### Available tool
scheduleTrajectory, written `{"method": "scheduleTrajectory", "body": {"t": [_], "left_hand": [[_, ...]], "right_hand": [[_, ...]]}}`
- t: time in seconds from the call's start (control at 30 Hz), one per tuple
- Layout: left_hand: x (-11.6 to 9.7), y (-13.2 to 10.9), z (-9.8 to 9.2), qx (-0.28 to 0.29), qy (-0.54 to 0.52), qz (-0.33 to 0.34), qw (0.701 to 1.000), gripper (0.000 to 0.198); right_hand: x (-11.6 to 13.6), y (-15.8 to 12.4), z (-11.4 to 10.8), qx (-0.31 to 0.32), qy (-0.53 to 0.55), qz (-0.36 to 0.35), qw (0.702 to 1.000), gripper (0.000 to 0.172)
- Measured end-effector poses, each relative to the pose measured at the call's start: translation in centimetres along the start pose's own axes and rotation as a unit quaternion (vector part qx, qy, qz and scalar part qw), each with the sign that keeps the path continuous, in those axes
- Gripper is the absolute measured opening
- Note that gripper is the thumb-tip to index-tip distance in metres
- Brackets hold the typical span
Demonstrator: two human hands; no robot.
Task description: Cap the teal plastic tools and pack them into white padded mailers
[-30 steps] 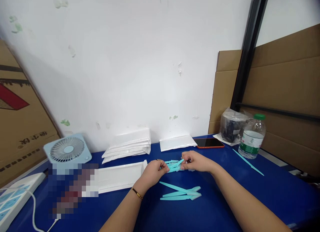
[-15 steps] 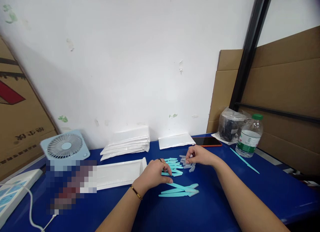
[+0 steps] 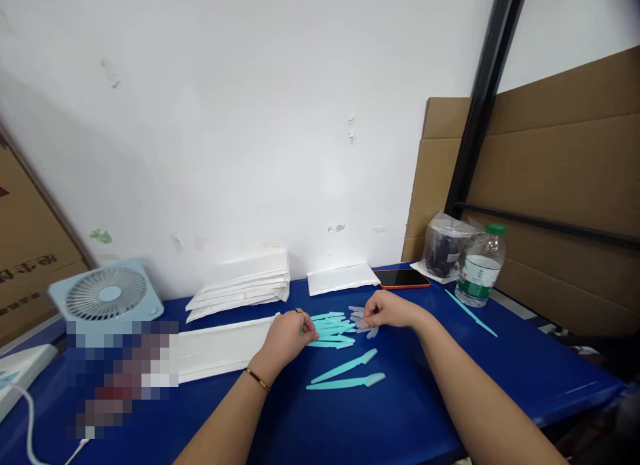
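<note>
My left hand [image 3: 286, 339] has its thumb and index finger pinched at the left end of a pile of turquoise eyebrow razors [image 3: 333, 330]. A bit of turquoise handle shows between these fingers. My right hand [image 3: 393, 309] is closed in a pinch over small clear blade caps [image 3: 357, 315] just right of the pile; the cap in its fingertips is mostly hidden. In front of the pile, two eyebrow razors lie apart on the blue table, an upper one [image 3: 343, 367] tilted and a lower one [image 3: 345, 383] nearly level.
A long white packet [image 3: 225, 348] lies left of my left hand, with stacked white packets [image 3: 240, 285] behind. Along the back are another packet [image 3: 343, 279] and a phone [image 3: 403, 279]. A lone razor [image 3: 470, 311], a bottle [image 3: 481, 268] and a bagged dark item [image 3: 445, 248] stand right; a fan [image 3: 110, 295] left.
Three eyebrow razors lay in front of the pile; two lie there now, spread apart. My left hand has moved from them to the pile and closed its pinch. The view has shifted slightly right.
</note>
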State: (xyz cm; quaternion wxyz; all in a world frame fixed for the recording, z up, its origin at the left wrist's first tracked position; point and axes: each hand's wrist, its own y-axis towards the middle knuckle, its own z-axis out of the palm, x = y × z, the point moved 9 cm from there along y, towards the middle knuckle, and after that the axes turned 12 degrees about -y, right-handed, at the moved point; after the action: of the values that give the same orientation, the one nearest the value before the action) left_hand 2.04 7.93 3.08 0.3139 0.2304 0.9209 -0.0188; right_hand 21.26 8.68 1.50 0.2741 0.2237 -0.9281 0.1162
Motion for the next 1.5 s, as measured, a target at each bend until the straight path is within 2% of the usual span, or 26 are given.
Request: {"method": "scheduleTrajectory", "body": {"t": [0.07, 0.17, 0.23, 0.3, 0.4, 0.47, 0.57, 0.7, 0.83, 0.93, 1.03, 1.13, 1.23, 1.3, 1.37, 1.5], "left_hand": [[-0.6, -0.3, -0.4, -0.009, -0.006, 0.006, 1.0, 0.021], [-2.6, -1.3, 1.2, 0.06, -0.039, 0.046, 0.996, 0.031], [-3.7, -2.0, 2.7, 0.113, -0.04, 0.065, 0.991, 0.033], [-4.0, -2.3, 3.7, 0.131, -0.02, 0.062, 0.989, 0.028], [-3.5, -2.0, 4.2, 0.125, -0.002, 0.044, 0.991, 0.017], [-2.9, -1.6, 3.8, 0.115, 0.004, 0.033, 0.993, 0.014], [-1.7, -1.1, 2.5, 0.086, 0.018, 0.009, 0.996, 0.013], [-0.9, -0.9, 1.4, 0.06, 0.009, -0.011, 0.998, 0.015], [-0.9, -0.8, 1.3, 0.06, 0.003, -0.001, 0.998, 0.016], [-0.5, -0.8, 0.9, 0.053, 0.015, -0.026, 0.998, 0.016], [-1.5, -1.3, 0.5, 0.035, 0.019, -0.014, 0.999, 0.028], [-4.0, -2.4, 2.1, 0.088, 0.005, 0.055, 0.995, 0.039], [-4.8, -3.2, 4.5, 0.15, 0.013, 0.065, 0.987, 0.024], [-4.2, -3.0, 5.1, 0.147, 0.019, 0.038, 0.988, 0.018], [-3.4, -2.6, 5.1, 0.13, 0.009, 0.016, 0.991, 0.018], [-2.4, -2.2, 4.2, 0.119, -0.023, -0.009, 0.993, 0.02]], "right_hand": [[-0.7, 0.0, -1.2, -0.04, -0.045, 0.019, 0.998, 0.039], [-0.3, -0.4, -2.1, -0.065, -0.09, 0.012, 0.994, 0.035], [0.6, -0.7, -1.6, -0.04, -0.086, -0.019, 0.995, 0.032], [1.3, -0.9, -0.5, 0.011, -0.075, -0.039, 0.996, 0.034], [1.7, -1.1, 1.3, 0.078, -0.083, -0.047, 0.992, 0.038], [1.9, -1.0, 1.9, 0.095, -0.094, -0.059, 0.989, 0.035], [1.8, -0.8, 1.5, 0.072, -0.106, -0.061, 0.99, 0.031], [2.2, -0.6, 0.5, 0.013, -0.085, -0.062, 0.994, 0.036], [2.6, -0.4, 1.0, 0.033, -0.052, -0.082, 0.995, 0.037], [1.0, -0.3, 0.1, 0.015, -0.043, -0.032, 0.998, 0.039], [-0.5, -0.7, -1.7, -0.038, -0.088, 0.017, 0.995, 0.041], [0.2, -1.3, -2.4, -0.054, -0.1, -0.004, 0.994, 0.035], [2.0, -1.9, -0.6, 0.026, -0.061, -0.046, 0.997, 0.037], [3.1, -2.1, 1.3, 0.1, -0.06, -0.068, 0.991, 0.038], [3.7, -2.1, 2.8, 0.148, -0.073, -0.085, 0.983, 0.034], [2.9, -1.8, 3.4, 0.16, -0.059, -0.086, 0.982, 0.026]]}}
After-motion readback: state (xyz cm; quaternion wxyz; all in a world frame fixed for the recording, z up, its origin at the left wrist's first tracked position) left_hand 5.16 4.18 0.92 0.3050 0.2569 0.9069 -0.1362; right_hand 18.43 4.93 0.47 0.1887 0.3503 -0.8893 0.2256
